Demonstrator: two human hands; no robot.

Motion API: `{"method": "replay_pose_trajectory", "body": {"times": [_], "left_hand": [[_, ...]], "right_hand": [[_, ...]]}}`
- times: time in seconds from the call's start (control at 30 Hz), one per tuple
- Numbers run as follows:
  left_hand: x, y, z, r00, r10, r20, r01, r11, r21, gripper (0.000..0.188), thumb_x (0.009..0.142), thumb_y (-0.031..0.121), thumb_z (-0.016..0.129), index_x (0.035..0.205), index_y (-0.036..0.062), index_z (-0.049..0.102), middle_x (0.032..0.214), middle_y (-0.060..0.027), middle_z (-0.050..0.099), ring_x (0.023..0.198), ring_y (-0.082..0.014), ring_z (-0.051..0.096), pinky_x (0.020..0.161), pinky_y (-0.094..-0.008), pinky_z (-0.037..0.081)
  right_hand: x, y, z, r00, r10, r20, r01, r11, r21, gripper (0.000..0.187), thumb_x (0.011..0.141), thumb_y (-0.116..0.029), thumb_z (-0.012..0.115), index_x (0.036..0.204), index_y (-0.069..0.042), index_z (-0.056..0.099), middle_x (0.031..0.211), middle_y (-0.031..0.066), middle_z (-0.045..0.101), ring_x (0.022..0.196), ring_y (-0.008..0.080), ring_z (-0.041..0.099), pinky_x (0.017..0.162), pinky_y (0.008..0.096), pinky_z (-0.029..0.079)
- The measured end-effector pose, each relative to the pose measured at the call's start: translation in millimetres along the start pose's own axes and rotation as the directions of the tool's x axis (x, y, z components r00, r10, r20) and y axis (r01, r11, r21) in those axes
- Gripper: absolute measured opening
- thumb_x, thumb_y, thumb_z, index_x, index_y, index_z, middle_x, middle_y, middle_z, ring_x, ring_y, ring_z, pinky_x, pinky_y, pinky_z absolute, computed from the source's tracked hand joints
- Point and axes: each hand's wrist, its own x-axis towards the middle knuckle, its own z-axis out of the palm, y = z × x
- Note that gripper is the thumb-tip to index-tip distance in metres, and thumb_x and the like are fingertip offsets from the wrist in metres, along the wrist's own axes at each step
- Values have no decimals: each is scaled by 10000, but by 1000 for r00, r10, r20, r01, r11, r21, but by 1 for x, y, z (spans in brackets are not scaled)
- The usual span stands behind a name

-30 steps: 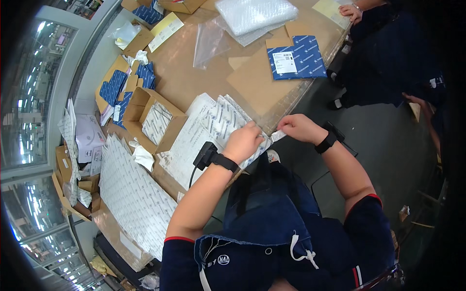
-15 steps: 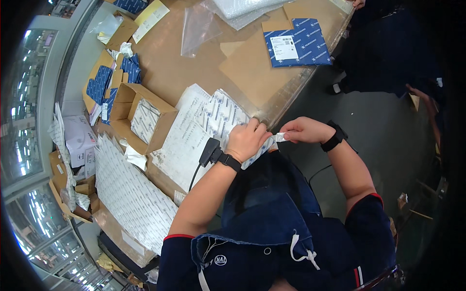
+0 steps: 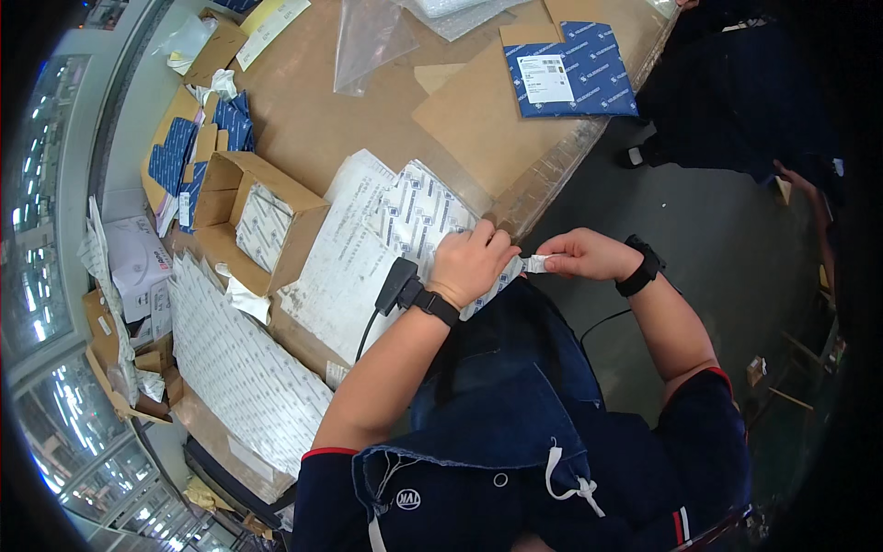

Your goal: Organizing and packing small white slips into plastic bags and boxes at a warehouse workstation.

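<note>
A white paper packet with a blue printed pattern [image 3: 414, 213] lies at the table's near edge, its corner reaching past the edge. My left hand [image 3: 471, 263] is closed over that corner, gripping it with bent fingers. Pinched between thumb and fingers of my right hand [image 3: 589, 255] is a small white strip [image 3: 534, 264] at the packet's corner. Whether the strip is still joined to the packet I cannot tell. Under the packet is a large white printed sheet [image 3: 322, 267], smudged in places.
An open cardboard box [image 3: 303, 244] holding similar packets stands left of the sheet. Patterned white sheets [image 3: 244, 345] lie fanned nearer me. A blue printed carton [image 3: 593, 78] rests by the far right table edge. Another person in dark clothing [image 3: 736, 101] is beyond it.
My right hand has moved slightly right, away from my left, drawing the strip out a little. The left hand keeps its grip on the packet. The whole view has shifted slightly.
</note>
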Motion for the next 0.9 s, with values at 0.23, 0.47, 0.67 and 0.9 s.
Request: {"method": "replay_pose_trajectory", "body": {"times": [0.23, 0.47, 0.67, 0.9], "left_hand": [[0, 1, 0, 1000, 9, -20, -9, 1000, -11, 214, 745, 326, 640, 749, 141, 532, 769, -34, 501, 495, -221, 513, 456, -322, 414], [-2, 1, 4, 1000, -2, -19, 1, 1000, -1, 210, 752, 324, 634, 742, 140, 532, 757, -31, 501, 502, -223, 520, 461, -329, 422], [2, 2, 0, 1000, 13, -12, -13, 1000, 18, 216, 771, 326, 613, 737, 140, 509, 749, -37, 484, 525, -212, 530, 474, -327, 417], [2, 1, -12, 987, -112, 116, 128, 982, -141, 220, 800, 313, 581, 773, 106, 514, 786, -79, 503, 628, -266, 564, 560, -372, 453]], "right_hand": [[-2, 9, 22, 998, -15, -57, 15, 1000, -14, 209, 891, -191, 511, 976, -17, 589, 664, -25, 508, 614, 73, 453, 579, 229, 399], [9, 25, 63, 994, -85, -63, 77, 990, -114, 215, 866, -184, 527, 988, -17, 588, 710, 87, 580, 651, 171, 541, 634, 296, 440], [22, 29, 94, 971, -230, -66, 213, 956, -202, 205, 848, -196, 551, 953, -28, 603, 784, 154, 621, 722, 261, 603, 675, 332, 462], [3, 20, 100, 978, -209, 15, 204, 931, -302, 232, 851, -230, 532, 941, -32, 613, 791, 135, 626, 745, 253, 606, 686, 332, 462]]}}
